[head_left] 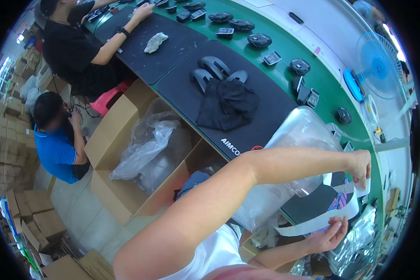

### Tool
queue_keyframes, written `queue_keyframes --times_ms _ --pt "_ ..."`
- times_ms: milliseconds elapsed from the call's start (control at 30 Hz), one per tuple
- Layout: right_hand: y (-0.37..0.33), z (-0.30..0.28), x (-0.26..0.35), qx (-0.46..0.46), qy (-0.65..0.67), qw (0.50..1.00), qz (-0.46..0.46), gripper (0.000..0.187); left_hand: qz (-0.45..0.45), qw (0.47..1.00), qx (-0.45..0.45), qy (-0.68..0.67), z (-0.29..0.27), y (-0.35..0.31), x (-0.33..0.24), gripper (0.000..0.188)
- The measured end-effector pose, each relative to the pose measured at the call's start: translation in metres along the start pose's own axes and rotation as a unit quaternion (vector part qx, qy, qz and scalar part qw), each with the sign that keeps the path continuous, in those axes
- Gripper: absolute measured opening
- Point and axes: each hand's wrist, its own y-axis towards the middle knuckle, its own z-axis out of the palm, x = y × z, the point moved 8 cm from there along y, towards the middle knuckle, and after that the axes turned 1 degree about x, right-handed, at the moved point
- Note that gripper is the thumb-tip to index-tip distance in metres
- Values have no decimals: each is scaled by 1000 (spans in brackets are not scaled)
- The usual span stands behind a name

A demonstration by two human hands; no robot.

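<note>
A long white paper-like strip (pixel 319 225) runs in a loop at the right side of the work table. My right hand (pixel 332 234) pinches it, thumb and fingertips together, with its free end trailing to the left. Farther up, my left hand (pixel 360 167) reaches across with its fingers bent down, closed on the upper part of the white strip; its fingertips are partly hidden. Clear plastic bags (pixel 291 175) lie under and beside my left forearm. Beneath the strip is a pink and purple patterned item (pixel 339 199), mostly covered.
A black cloth (pixel 228 105) and curved black pieces (pixel 213 66) lie on a dark mat (pixel 182 88). Small black devices (pixel 260 40) line the green table. A fan (pixel 378 65) stands far right. An open carton (pixel 112 135) holds plastic; two people (pixel 63 135) work at left.
</note>
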Motion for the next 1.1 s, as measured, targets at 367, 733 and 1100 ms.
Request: queue_keyframes --times_ms 367,733,1100 --pt "66 -33 -16 -86 29 992 93 34 66 985 118 106 15 -33 -30 31" --pt "62 -12 -36 -32 134 985 103 16 82 957 199 196 27 -48 -45 36" --pt "37 -45 11 -118 78 990 22 8 -36 966 164 199 19 -54 -37 71"
